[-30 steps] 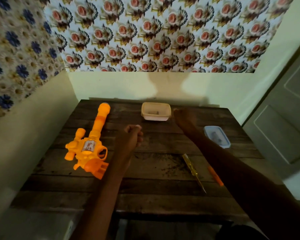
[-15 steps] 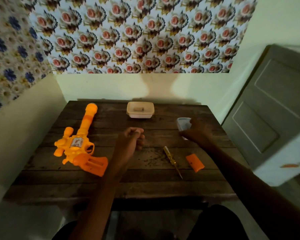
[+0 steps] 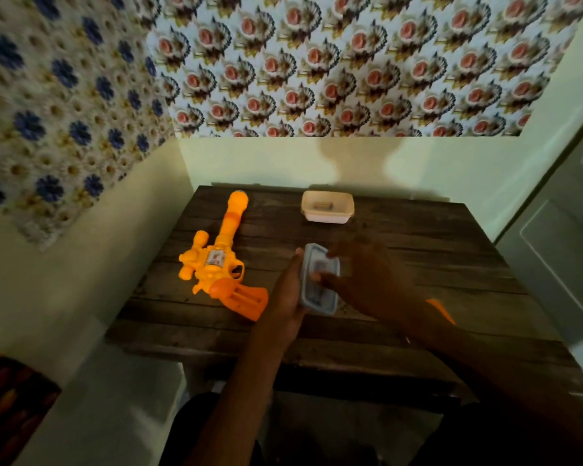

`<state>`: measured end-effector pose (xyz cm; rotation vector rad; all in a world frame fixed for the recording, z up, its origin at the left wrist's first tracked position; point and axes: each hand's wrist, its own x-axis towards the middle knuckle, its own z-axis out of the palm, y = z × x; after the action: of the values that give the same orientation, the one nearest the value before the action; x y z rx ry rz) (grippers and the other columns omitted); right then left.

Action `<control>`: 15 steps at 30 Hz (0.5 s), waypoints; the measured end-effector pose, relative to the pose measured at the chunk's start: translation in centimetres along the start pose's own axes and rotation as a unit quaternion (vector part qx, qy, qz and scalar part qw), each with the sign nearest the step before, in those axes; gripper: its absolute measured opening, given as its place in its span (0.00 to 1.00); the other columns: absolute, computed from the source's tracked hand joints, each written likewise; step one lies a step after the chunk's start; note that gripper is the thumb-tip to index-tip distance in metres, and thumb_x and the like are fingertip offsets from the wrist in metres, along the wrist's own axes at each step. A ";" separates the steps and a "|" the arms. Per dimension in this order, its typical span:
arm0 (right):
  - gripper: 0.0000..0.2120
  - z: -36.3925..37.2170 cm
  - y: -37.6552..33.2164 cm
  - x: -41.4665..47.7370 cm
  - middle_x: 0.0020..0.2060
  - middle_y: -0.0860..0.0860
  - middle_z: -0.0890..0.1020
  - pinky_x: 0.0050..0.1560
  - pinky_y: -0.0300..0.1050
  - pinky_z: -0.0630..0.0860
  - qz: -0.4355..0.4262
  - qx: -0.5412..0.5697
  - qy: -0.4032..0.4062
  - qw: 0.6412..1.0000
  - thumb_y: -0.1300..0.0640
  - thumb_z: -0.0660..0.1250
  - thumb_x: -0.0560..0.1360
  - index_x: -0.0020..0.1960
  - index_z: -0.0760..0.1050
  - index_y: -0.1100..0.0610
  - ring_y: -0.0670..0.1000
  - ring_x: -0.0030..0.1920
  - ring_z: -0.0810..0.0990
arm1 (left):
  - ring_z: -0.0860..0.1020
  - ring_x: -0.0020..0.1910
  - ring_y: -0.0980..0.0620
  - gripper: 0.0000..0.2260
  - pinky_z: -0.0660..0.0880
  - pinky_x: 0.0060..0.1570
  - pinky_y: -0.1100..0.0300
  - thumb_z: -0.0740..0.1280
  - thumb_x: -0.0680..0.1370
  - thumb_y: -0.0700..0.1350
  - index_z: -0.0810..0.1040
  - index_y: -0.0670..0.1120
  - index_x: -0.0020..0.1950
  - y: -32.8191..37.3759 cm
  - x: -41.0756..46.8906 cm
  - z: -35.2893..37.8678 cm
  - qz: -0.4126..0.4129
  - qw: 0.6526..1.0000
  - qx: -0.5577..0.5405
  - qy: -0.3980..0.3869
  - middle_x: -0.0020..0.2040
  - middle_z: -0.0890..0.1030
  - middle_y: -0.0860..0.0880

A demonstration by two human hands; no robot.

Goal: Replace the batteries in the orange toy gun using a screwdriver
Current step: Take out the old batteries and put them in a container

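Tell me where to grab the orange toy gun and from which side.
Probably the narrow barrel, from above. The orange toy gun lies flat on the table with its barrel pointing away, slim enough for fingers to wrap. The handle, nearest you, shows open slots; leave it.

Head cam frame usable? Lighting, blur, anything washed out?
Head view: dim warm light; left hand and right hand near-silhouettes at the container, its contents unreadable. Head view: left wallpaper motion-smeared, toy gun fairly sharp, soft shadow on back wall.

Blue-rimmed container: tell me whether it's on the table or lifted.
Lifted: the left hand and right hand hold the container above the table.
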<state>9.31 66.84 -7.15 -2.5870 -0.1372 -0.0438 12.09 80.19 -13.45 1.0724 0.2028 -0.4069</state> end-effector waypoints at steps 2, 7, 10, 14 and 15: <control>0.25 -0.8 0.1 1.3 0.59 0.47 0.78 0.49 0.34 0.67 -0.074 -0.006 -0.025 0.997 0.48 0.74 0.69 0.64 0.73 0.48 0.46 0.57 0.75 | 0.81 0.50 0.51 0.19 0.78 0.52 0.55 0.52 0.84 0.48 0.73 0.37 0.65 0.2 -0.3 -0.2 0.023 0.999 0.012 -0.034 0.52 0.82 0.46; 0.21 -1.0 0.1 3.5 0.49 0.47 0.82 0.40 0.25 0.71 -0.129 0.005 -0.067 0.989 0.59 0.79 0.63 0.55 0.80 0.52 0.40 0.45 0.77 | 0.80 0.31 0.40 0.12 0.76 0.36 0.63 0.54 0.83 0.37 0.75 0.36 0.57 0.3 -1.3 0.6 0.057 0.995 0.012 -0.078 0.41 0.76 0.27; 0.19 -0.9 -0.3 3.0 0.47 0.46 0.82 0.36 0.25 0.69 -0.146 -0.015 -0.028 0.989 0.58 0.79 0.63 0.52 0.81 0.52 0.39 0.41 0.74 | 0.75 0.25 0.50 0.13 0.76 0.33 0.64 0.60 0.80 0.40 0.83 0.42 0.41 -0.7 -0.3 -0.8 0.044 0.997 -0.048 -0.031 0.25 0.75 0.46; 0.21 -0.2 -0.4 2.4 0.49 0.48 0.82 0.39 0.24 0.69 -0.181 0.000 0.001 0.983 0.57 0.79 0.63 0.55 0.80 0.54 0.39 0.43 0.74 | 0.80 0.31 0.54 0.22 0.79 0.39 0.59 0.55 0.82 0.35 0.84 0.46 0.38 -0.8 -0.7 -0.6 0.043 0.997 -0.054 -0.033 0.32 0.82 0.49; 0.21 -0.1 -0.3 2.5 0.48 0.47 0.82 0.38 0.24 0.70 -0.169 0.018 -0.001 0.986 0.57 0.79 0.63 0.55 0.80 0.54 0.38 0.42 0.74 | 0.80 0.28 0.54 0.23 0.79 0.37 0.58 0.54 0.82 0.36 0.83 0.45 0.36 -0.7 -1.1 -0.3 0.040 0.997 -0.063 -0.029 0.32 0.82 0.47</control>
<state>11.74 67.30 -6.74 -2.4998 -0.5695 -0.1616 10.83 80.46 -13.75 0.9400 0.1320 -0.3471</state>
